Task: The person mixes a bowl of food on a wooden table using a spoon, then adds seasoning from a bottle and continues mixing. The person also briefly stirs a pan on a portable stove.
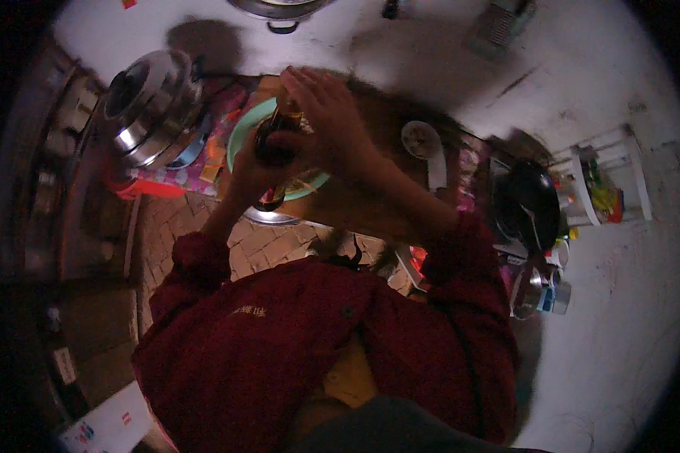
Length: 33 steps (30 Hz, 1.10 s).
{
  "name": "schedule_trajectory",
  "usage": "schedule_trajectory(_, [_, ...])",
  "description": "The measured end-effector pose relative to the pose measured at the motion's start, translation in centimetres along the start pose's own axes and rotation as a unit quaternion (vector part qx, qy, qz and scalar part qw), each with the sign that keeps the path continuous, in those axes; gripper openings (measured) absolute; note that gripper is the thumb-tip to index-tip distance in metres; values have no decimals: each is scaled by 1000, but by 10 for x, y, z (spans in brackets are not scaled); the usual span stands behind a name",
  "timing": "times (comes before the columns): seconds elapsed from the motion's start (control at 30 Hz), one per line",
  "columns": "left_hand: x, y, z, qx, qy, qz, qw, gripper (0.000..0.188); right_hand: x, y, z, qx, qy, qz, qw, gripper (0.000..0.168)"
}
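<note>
My left hand (pixel 249 164) is wrapped around a dark glass bottle (pixel 272 195), which is tilted above a pale green bowl (pixel 239 133). Over the bottle's upper end lies my right hand (pixel 323 107), its fingers stretched out; whether it grips the cap or neck cannot be told. Something light-coloured sits in the bowl, largely hidden by the hands and blurred. The bowl stands on a brown wooden board or tabletop (pixel 368 206).
A stacked steel steamer pot (pixel 153 107) stands at the left on a patterned cloth (pixel 175 175). A white handled item (pixel 422 141) lies right of the bowl. Farther right are a black wok (pixel 527 204) and a white wall rack (pixel 586 184). Brick paving (pixel 260 246) shows below.
</note>
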<state>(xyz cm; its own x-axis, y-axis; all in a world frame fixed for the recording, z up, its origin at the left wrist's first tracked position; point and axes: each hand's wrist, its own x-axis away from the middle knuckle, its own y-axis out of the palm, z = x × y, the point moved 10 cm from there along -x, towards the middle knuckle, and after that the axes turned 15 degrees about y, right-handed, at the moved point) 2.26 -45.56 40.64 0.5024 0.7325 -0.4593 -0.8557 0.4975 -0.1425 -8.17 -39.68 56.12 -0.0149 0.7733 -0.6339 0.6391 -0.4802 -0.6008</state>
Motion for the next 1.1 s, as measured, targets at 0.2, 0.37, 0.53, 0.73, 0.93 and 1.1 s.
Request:
schedule_trajectory(0.2, [-9,87,91,-58,141,-7,988,60,47,-74,0,80,-28,-7,996,64])
schedule_trajectory(0.37, [-41,209,120,-39,192,-99,976,63,89,-202,30,144,67,-9,987,56])
schedule_trajectory(0.53, [-71,359,183,-114,302,-174,931,69,159,-339,97,122,332,-17,935,50])
schedule_trajectory(0.73, [-105,558,243,56,314,-247,915,75,216,-515,138,142,418,145,886,38])
schedule_trajectory(0.93, [-139,624,232,32,387,-206,898,66,289,-662,230,353,387,230,820,32])
schedule_trajectory(1.1, [-113,601,129,-95,326,-239,910,45,354,-719,318,457,379,263,761,31])
